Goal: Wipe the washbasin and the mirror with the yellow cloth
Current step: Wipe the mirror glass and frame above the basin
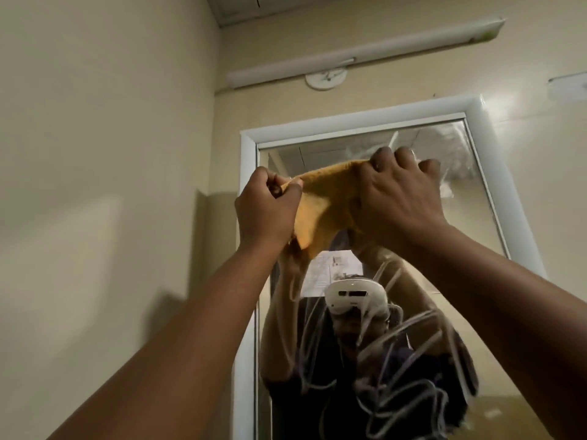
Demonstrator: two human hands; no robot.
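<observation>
I'm looking up at a cream wall (95, 154) filling the left half of the view, w/ a corner running up to a bit of ceiling (254, 7) at top. On the far wall a long white tube light fitting (365, 52) runs at a slant, w/ a round white cap (325, 79) just under it. No washbasin in view from here.

Below that, the mirror (428, 249) in a white frame (349, 120), tall, taking the lower centre and right. Glass is smeary: pale looping streaks across the lower part, cloudy patch top right. In the reflection I see a person in dark clothes w/ a white headset (355, 295), and a paper sheet (333, 268) on the wall behind.

Both arms raised in front of the glass. Yellow cloth (327, 204) is up near the mirror's top, stretched between the hands. Left hand (266, 208) is a fist pinching one corner; right hand (400, 198) has fingers curled over the other end. Can't tell if cloth touches the glass.
</observation>
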